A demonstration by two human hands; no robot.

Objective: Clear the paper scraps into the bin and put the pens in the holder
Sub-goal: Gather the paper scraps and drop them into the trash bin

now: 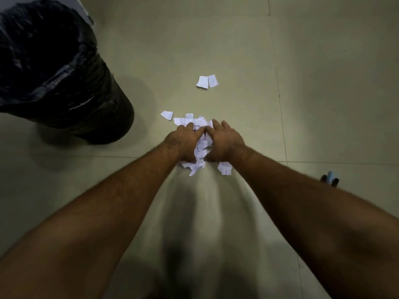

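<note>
Head view, looking down at a pale tiled floor point(237, 50), taking the heap point(201, 145) of torn printed paper as the landmark: the heap lies on the floor at mid-frame, and both bare forearms reach down to it. On the heap's left side the left hand point(183, 141) is cupped against the paper with fingers curled over the top, and on the right side the right hand point(224, 140) does the same, so the scraps are squeezed between the two palms. Some pieces spill from under the wrists on the near side of the heap, and one scrap point(224, 168) lies just beside it, below the right wrist. Just beyond the heap to the left lies a small scrap point(167, 115). Farther beyond it, well apart, a pair of scraps point(207, 81) lie side by side. Left of the heap and farther off stands the bin point(71, 83), lined with a black bag. Right of the heap, past the right forearm, the tips of some pens point(330, 180) show, one pale blue.
</note>
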